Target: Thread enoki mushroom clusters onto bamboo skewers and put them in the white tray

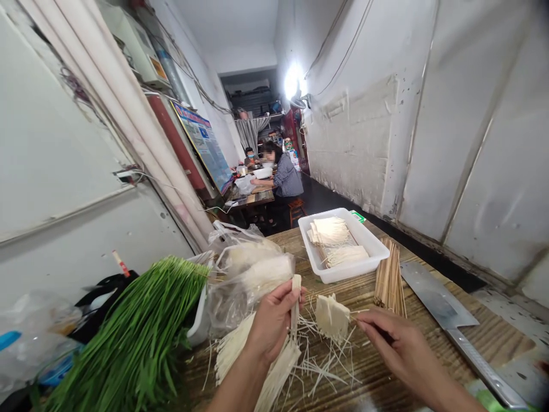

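My left hand (269,323) is closed round a thin strip of enoki mushroom (295,303) that stands upright above the wooden table (489,337). My right hand (397,343) pinches a bamboo skewer that carries a flat pale bundle of enoki (332,316) at its left end. More loose enoki strands (274,366) lie spread on the table under both hands.
A white tray (369,240) holding skewered enoki bundles stands behind my hands. Next to it lie a pile of bamboo skewers (389,280) and a cleaver (446,312). Green chives (132,337) and plastic bags of enoki (244,269) sit left. People sit at a far table.
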The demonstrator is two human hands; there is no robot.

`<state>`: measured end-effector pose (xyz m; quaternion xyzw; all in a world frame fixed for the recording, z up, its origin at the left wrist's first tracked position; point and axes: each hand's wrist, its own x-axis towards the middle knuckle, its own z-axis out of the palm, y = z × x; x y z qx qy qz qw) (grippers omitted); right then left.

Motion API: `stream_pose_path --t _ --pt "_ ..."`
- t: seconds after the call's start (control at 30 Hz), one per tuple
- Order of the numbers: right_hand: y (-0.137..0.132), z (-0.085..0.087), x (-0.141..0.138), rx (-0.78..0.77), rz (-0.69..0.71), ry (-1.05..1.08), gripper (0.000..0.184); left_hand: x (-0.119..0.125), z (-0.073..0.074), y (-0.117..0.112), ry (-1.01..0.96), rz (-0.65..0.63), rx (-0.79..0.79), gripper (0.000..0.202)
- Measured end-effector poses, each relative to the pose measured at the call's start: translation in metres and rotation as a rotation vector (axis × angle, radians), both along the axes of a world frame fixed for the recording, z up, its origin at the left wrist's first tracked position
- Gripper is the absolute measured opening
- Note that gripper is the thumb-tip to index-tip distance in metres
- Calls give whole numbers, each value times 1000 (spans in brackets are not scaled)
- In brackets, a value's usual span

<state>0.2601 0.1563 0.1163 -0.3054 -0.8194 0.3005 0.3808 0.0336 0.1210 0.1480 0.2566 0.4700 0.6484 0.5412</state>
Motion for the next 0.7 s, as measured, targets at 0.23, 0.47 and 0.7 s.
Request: stream_pose_path --t 0.23,0.47,0.7 --pt "5 0 -6 -11 -9 -54 22 -4 0 -1 -70 -50 -32 27" --pt "6 -1 -4 -26 -12 -78 22 -4 -2 -1 -137 -102 -53 22" --pt "8 -3 -2 -32 -5 -98 22 -3 -4 1 -126 -97 -96 19"
